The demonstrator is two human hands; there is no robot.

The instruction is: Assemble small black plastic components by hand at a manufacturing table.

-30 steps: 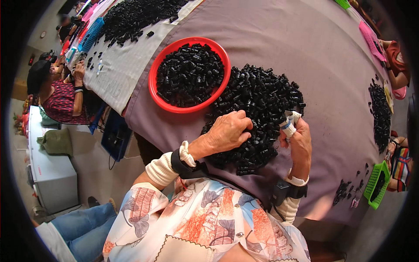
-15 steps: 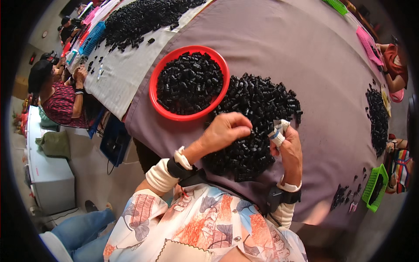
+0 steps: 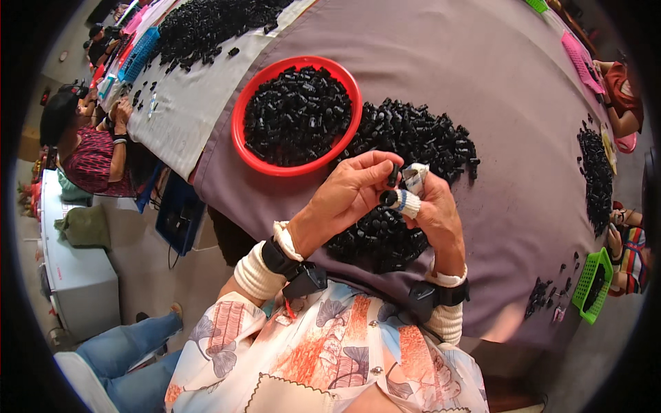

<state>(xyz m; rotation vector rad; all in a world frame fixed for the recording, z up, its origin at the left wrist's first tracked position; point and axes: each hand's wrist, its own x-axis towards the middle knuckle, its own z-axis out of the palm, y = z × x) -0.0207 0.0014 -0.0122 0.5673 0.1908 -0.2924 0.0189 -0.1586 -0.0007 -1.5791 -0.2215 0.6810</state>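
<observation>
My left hand [image 3: 348, 193] pinches a small black cylindrical plastic part [image 3: 394, 175] between thumb and fingertips. Close beside it, my right hand [image 3: 439, 219] is closed, with white wrapping [image 3: 406, 204] on its fingers. Another small black piece [image 3: 389, 198] shows at those wrapped fingertips. Both hands hover over a heap of black plastic parts [image 3: 420, 141] on the mauve tablecloth [image 3: 523, 138]. Left of the heap, a red plastic basin [image 3: 238, 138] holds many similar parts. My forearms hide some of the near side of the heap.
A second black heap [image 3: 206, 34] lies on the pale cloth at the far left, where a person [image 3: 96, 155] sits. More parts [image 3: 593, 179] lie along the right edge, near a green basket [image 3: 593, 283] and a pink basket [image 3: 580, 62]. Other people sit there.
My left hand has moved right and up, and now a black part shows in its fingers. My right hand has shifted left, bringing the two close together. The view has moved slightly.
</observation>
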